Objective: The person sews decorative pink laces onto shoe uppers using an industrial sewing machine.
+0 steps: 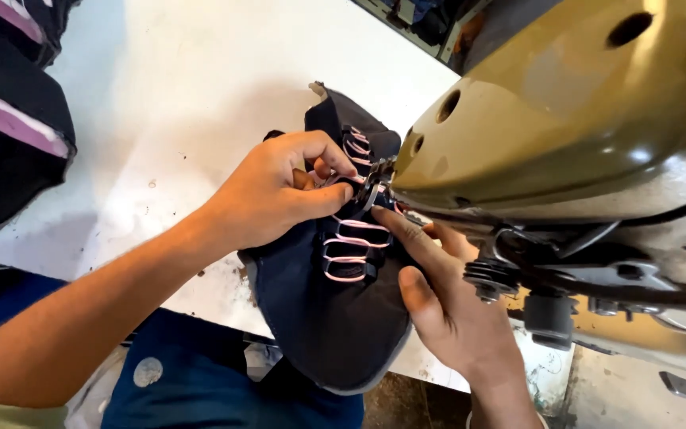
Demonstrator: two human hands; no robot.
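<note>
A dark navy shoe upper [323,306] with pink lace loops lies under the head of a sewing machine [565,119]. My left hand [279,195] pinches the piece close to the needle area, thumb and fingers pressed on the fabric. On the near right side, my right hand [446,306] grips the same upper, thumb on top and fingers reaching toward the presser foot [375,191]. The machine head hides the needle itself.
The white worktable [192,87] runs to the left and far side. A stack of dark pieces with pink edging [9,119] sits at the left edge. The machine's tension knob and metal parts [490,278] jut out right beside my right hand.
</note>
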